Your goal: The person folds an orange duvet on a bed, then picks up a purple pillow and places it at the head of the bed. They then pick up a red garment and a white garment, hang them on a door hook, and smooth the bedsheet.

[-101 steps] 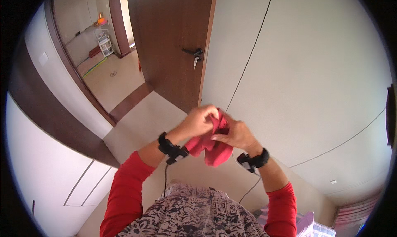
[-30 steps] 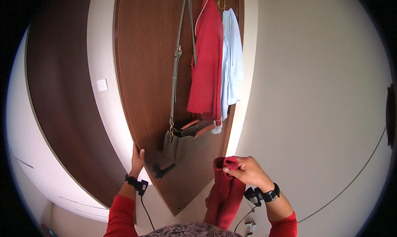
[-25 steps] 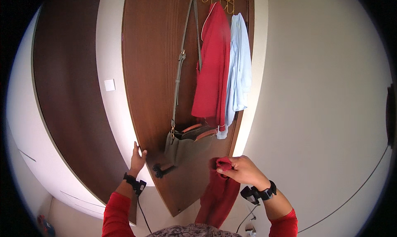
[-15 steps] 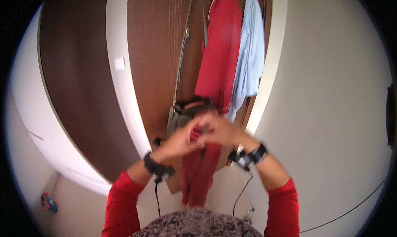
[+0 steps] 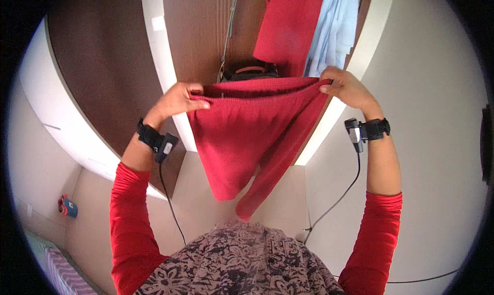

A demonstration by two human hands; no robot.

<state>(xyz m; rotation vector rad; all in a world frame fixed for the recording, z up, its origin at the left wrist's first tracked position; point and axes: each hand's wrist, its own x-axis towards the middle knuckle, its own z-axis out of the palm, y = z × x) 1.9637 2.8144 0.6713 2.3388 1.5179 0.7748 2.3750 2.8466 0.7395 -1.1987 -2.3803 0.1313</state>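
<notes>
The red trousers (image 5: 247, 135) are held up in front of the brown door (image 5: 198, 27), covering its lower part from view, with the waistband spread wide and its opening facing up. The left hand (image 5: 181, 99) pinches one end of the waistband near the door's left edge, thumb on the near side and fingers curled behind the fabric. The right hand (image 5: 350, 89) grips the opposite end in front of the door's right edge, thumb below and fingers bent over the top. The two legs hang down before the door, over the pale floor (image 5: 280, 197); one slants toward the other, and a narrow gap shows between them near the bottom. Against the door, above the trousers, hang a red garment (image 5: 290, 27) and, to its right, a light blue one (image 5: 334, 30). A bag (image 5: 250, 69) with a long strap (image 5: 228, 37) also hangs on the door, mostly hidden behind the waistband. Left of the door are a white wall plate (image 5: 158, 23) and, further off, a dark brown panel (image 5: 103, 63). Well to the left of the door, a small blue and red object (image 5: 68, 206) stands on the floor; its kind is unclear. A plain pale wall (image 5: 411, 140) stands right of the door.
</notes>
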